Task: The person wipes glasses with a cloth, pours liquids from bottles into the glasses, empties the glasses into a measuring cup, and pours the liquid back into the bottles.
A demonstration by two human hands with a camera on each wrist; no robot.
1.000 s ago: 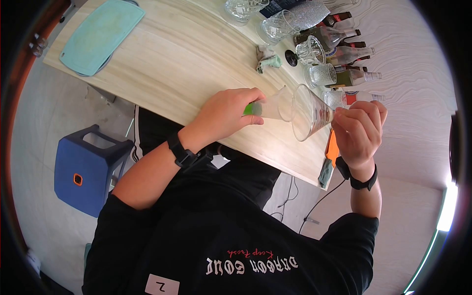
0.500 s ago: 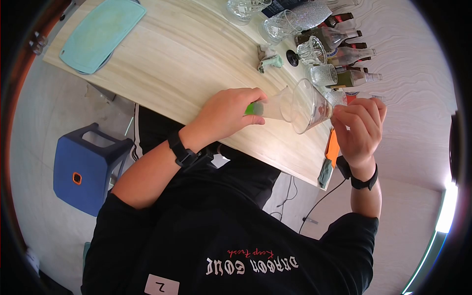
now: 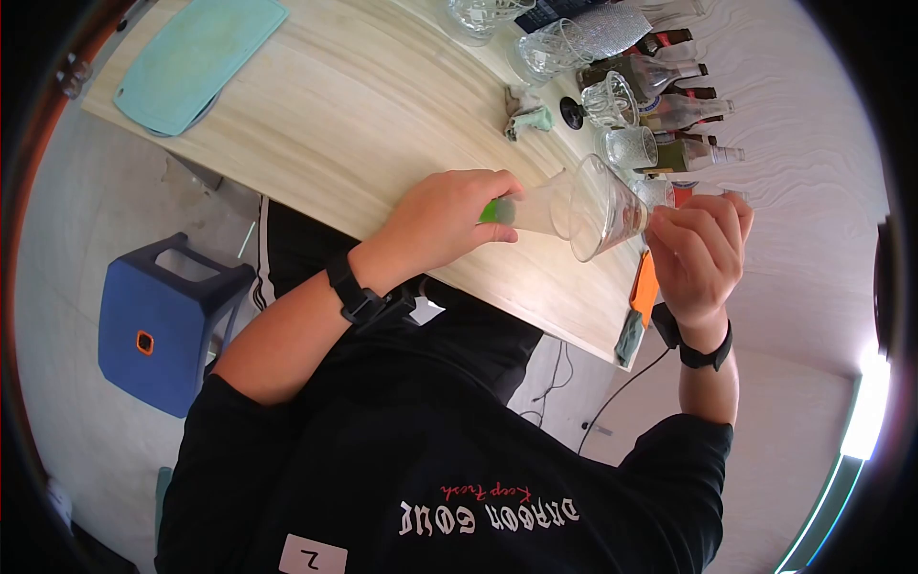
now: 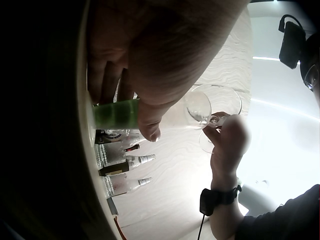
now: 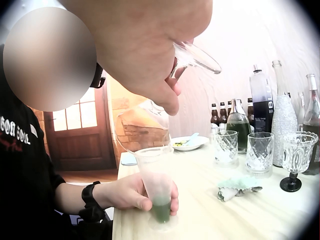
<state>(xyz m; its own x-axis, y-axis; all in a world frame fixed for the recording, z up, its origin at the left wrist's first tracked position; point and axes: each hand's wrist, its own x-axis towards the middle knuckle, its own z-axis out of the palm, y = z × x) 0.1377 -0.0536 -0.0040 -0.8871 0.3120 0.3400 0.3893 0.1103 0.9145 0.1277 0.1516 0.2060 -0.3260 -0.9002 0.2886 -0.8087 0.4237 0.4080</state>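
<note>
Fingers and thumb of the left hand (image 3: 435, 220) grip the lower part of a tall clear glass (image 3: 543, 209), where green liquid (image 5: 161, 210) lies at the bottom. The right hand (image 3: 703, 249) pinches the stem of a wide-bowled clear glass (image 3: 612, 206). In the right wrist view, that bowl (image 5: 142, 127) is tilted with its rim at the mouth of the tall glass (image 5: 156, 172), and its round foot (image 5: 200, 57) sticks out past the fingers. Whether the two rims touch, I cannot tell. The bowl holds little or nothing visible.
Crumpled cloth (image 3: 528, 113), glass tumblers (image 3: 628, 146), a black-footed goblet (image 3: 609, 100) and several bottles (image 3: 660, 72) stand or lie along the table's far side. A teal cutting board (image 3: 201, 62) is at the left end, an orange item (image 3: 645, 287) at the right. A blue stool (image 3: 158, 325) stands on the floor.
The bowl in the right hand has shifted slightly and its tilt has changed a little. Both hands keep their holds. The head view has moved slightly.
</note>
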